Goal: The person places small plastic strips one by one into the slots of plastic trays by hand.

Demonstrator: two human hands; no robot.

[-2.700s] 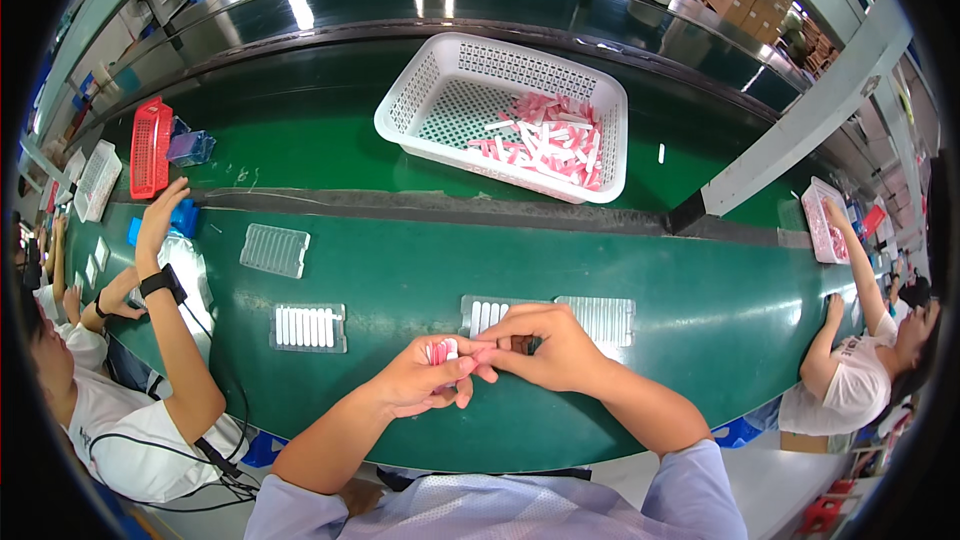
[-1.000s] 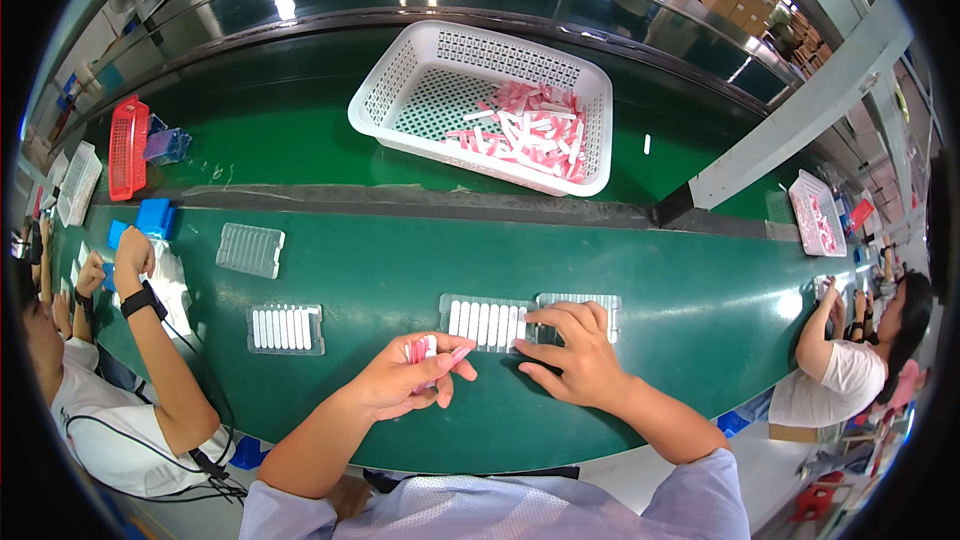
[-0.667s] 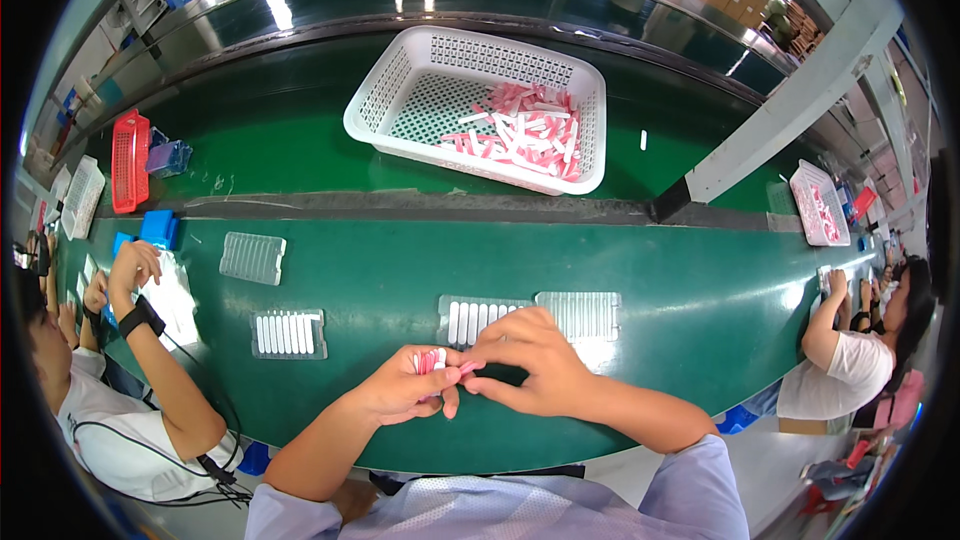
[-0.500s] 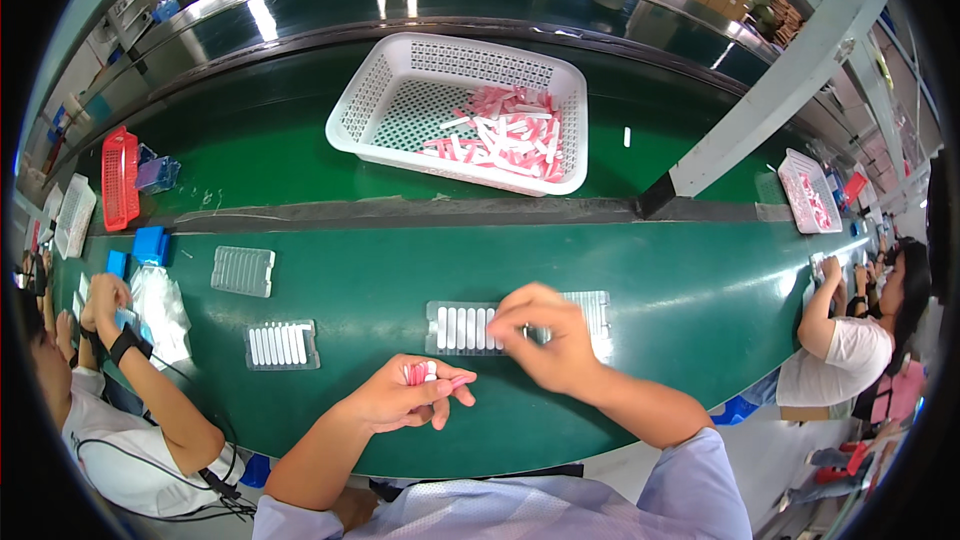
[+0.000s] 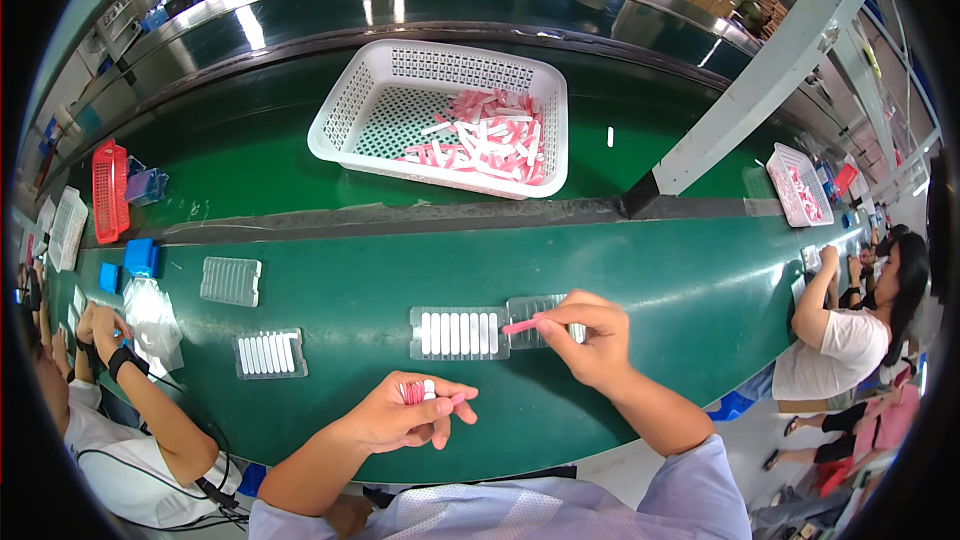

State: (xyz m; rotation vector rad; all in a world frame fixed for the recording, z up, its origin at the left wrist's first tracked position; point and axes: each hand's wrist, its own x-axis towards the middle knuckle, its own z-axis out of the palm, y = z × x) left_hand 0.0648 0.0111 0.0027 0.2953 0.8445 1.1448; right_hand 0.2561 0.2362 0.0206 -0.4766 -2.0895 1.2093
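One pink stick (image 5: 522, 326) is pinched in the fingers of the right hand (image 5: 597, 340), with its tip just by the end of a row of white sticks (image 5: 452, 334). The white sticks lie side by side in a clear plastic tray (image 5: 460, 357) on the green table (image 5: 380, 270). The left hand (image 5: 400, 418) has its fingers curled around a small bunch of pink and white sticks (image 5: 412, 393), with another pink stick (image 5: 458, 399) by the thumb tip. Past the hands, a white plastic basket (image 5: 348, 90) holds a loose pile of more sticks (image 5: 500, 145).
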